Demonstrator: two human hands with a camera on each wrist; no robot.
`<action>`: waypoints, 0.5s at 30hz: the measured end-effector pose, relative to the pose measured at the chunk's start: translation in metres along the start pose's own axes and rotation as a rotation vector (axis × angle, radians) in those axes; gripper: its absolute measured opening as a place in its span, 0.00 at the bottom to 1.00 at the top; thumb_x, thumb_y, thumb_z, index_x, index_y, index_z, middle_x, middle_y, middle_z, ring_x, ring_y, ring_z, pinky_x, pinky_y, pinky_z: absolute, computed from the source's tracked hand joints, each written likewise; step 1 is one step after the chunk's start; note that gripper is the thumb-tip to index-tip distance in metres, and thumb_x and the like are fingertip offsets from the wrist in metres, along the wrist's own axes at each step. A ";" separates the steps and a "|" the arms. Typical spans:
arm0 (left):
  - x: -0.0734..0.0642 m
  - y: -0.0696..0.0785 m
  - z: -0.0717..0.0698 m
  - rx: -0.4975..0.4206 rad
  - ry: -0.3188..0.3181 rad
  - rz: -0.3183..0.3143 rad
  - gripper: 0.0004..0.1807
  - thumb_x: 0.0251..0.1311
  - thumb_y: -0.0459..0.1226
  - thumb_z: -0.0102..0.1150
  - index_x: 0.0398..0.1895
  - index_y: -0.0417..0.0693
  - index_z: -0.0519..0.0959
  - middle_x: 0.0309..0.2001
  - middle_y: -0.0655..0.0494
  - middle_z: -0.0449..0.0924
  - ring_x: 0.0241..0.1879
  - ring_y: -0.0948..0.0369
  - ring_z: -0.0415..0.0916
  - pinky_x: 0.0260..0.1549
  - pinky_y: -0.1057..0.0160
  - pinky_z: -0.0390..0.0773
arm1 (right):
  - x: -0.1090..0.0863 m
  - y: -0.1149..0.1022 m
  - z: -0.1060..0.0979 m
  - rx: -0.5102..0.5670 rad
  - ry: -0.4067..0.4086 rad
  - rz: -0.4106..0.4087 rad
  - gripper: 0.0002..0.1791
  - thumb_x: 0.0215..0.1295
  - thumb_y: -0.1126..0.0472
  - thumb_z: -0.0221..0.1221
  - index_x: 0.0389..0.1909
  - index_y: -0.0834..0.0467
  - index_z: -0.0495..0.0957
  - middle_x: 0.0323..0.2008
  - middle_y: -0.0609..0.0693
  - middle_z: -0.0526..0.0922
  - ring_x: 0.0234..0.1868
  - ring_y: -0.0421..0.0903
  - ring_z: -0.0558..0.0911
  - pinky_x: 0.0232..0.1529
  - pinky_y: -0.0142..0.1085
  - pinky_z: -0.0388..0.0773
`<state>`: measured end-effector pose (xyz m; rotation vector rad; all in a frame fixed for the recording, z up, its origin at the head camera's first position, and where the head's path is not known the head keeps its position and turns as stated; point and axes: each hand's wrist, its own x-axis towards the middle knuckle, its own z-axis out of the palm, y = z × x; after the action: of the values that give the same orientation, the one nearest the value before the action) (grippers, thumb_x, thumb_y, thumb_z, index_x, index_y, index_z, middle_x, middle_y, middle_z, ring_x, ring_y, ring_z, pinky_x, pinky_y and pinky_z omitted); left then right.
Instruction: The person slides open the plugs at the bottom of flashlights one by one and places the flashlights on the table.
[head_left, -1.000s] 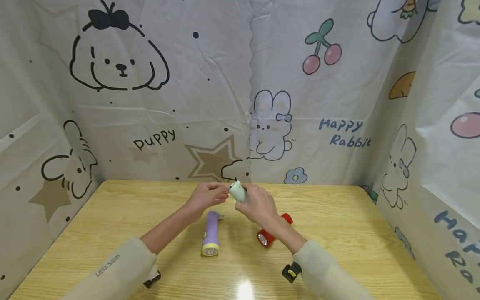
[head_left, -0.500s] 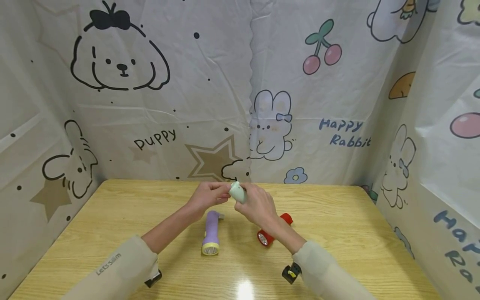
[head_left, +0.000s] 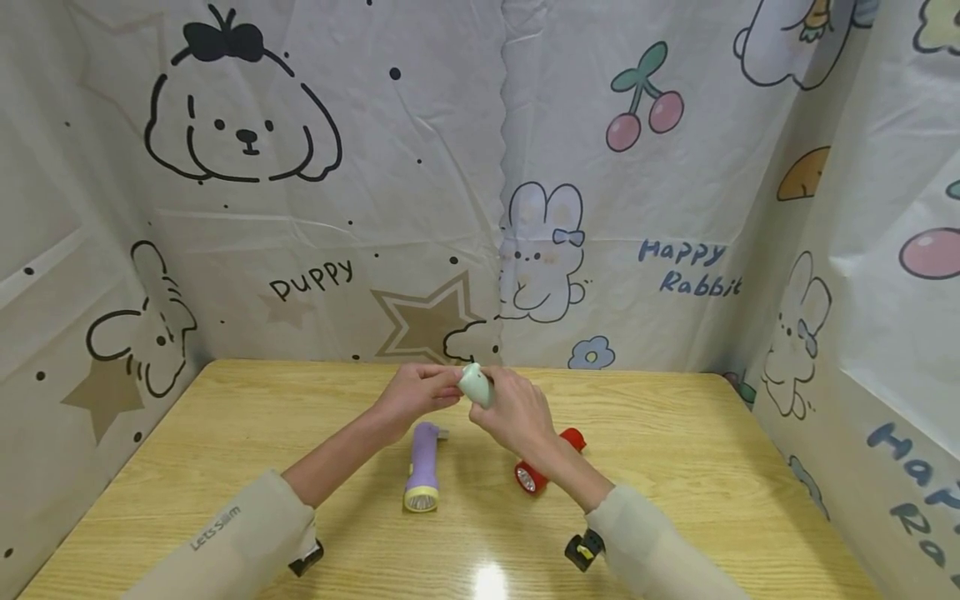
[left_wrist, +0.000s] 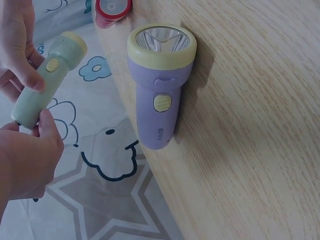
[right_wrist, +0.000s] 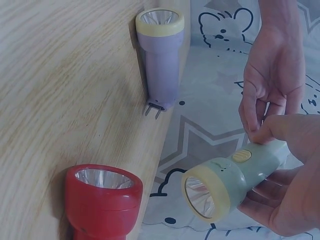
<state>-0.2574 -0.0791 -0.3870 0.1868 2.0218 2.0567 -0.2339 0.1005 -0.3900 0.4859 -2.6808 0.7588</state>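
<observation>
Head view: both hands meet near the table's far edge w/ the green flashlight btwn them. R hand grips the body; L hand pinches the tail end. The purple flashlight lies nearer the person, lamp end this way. The red flashlight sits under the R forearm (only its ends show). A printed cloth hangs behind.

L wrist view: the green flashlight tilts, its lamp pointing away from the L hand; R thumb presses on the body near the yellow switch. L thumb & fingers are at the tail. Purple flashlight rests on the table (big & close here), red one peeks in up top.

R wrist view: R fingers wrap the green flashlight from below. L fingertips are partly hidden by the R thumb. Purple flashlight's two prongs stick out at its tail.
</observation>
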 end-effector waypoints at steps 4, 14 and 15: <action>-0.001 0.001 0.001 -0.025 -0.015 -0.011 0.22 0.71 0.36 0.58 0.60 0.26 0.74 0.56 0.35 0.78 0.52 0.51 0.80 0.51 0.61 0.79 | -0.001 -0.001 -0.002 0.006 0.007 0.002 0.26 0.53 0.62 0.68 0.55 0.63 0.79 0.40 0.53 0.84 0.34 0.47 0.79 0.33 0.41 0.76; 0.001 0.001 0.001 -0.078 -0.045 -0.017 0.23 0.72 0.35 0.55 0.61 0.24 0.71 0.57 0.34 0.77 0.53 0.50 0.79 0.52 0.60 0.78 | -0.001 -0.002 -0.004 0.012 0.025 -0.003 0.24 0.54 0.62 0.69 0.53 0.63 0.79 0.40 0.53 0.83 0.34 0.47 0.79 0.33 0.41 0.78; 0.001 0.001 0.001 -0.084 -0.047 -0.019 0.23 0.72 0.35 0.55 0.61 0.24 0.71 0.57 0.34 0.76 0.53 0.50 0.79 0.52 0.60 0.78 | -0.002 -0.002 -0.004 0.011 0.025 -0.004 0.24 0.54 0.62 0.69 0.53 0.63 0.79 0.40 0.53 0.83 0.34 0.47 0.79 0.33 0.41 0.78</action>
<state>-0.2577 -0.0778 -0.3858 0.1976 1.8988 2.1009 -0.2309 0.1016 -0.3862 0.4814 -2.6532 0.7730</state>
